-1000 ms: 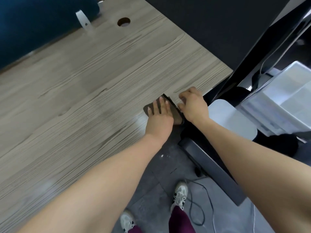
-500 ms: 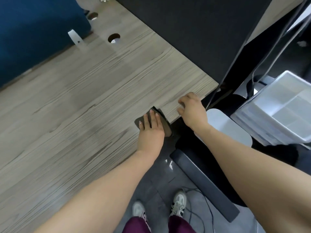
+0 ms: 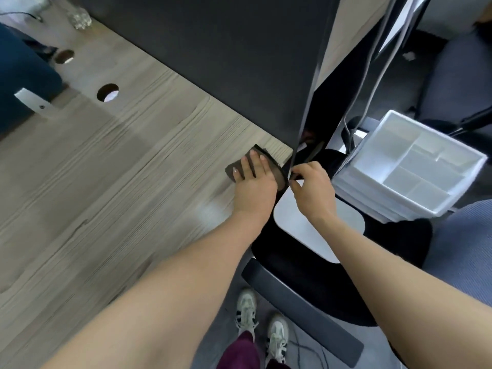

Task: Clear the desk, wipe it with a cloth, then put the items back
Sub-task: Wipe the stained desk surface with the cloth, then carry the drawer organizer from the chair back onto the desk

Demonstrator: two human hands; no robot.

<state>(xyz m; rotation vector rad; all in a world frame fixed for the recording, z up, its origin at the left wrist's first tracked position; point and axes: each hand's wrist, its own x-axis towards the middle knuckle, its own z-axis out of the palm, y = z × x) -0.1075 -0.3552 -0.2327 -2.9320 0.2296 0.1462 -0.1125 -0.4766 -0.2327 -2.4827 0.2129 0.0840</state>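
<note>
The left hand [image 3: 253,187] is lying flat, fingers straight, pressing a dark cloth [image 3: 266,166] onto the wood-grain surface [image 3: 119,195] at its far right corner. The right hand [image 3: 311,190] is hovering just past that edge, fingers curled, pinching something small and dark (not identifiable). A dark partition panel [image 3: 226,62] is standing behind; a white compartment tray [image 3: 410,166] is sitting to the right.
</note>
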